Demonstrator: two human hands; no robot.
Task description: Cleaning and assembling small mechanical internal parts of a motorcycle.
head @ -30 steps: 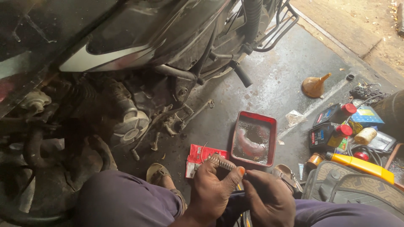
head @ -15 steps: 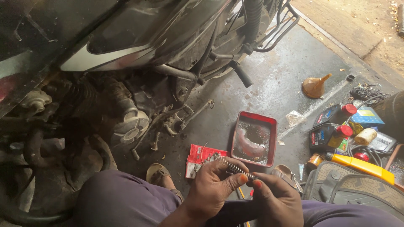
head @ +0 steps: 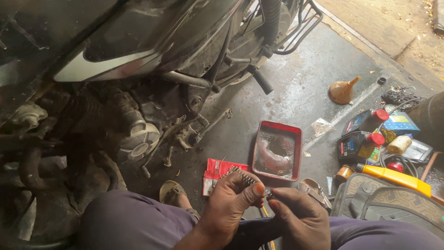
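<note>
spring (head: pixel 243 176) sits low centre, pinched betw. left hand (head: pixel 231 203) thumb & fingers, closed round it. right hand (head: pixel 296 215) closed too, fingertips meeting the spring's end; what else it holds, can't tell. just past them: red packet (head: pixel 217 170) & red tray (head: pixel 277 155) on the floor. further right, oil bottles (head: pixel 363 134), funnel (head: pixel 343 91). motorbike (head: pixel 138 69) above left.

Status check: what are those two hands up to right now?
Left hand and right hand both pinching a small coil spring. Red tray just beyond on the floor. Nothing blocking the hands.
</note>
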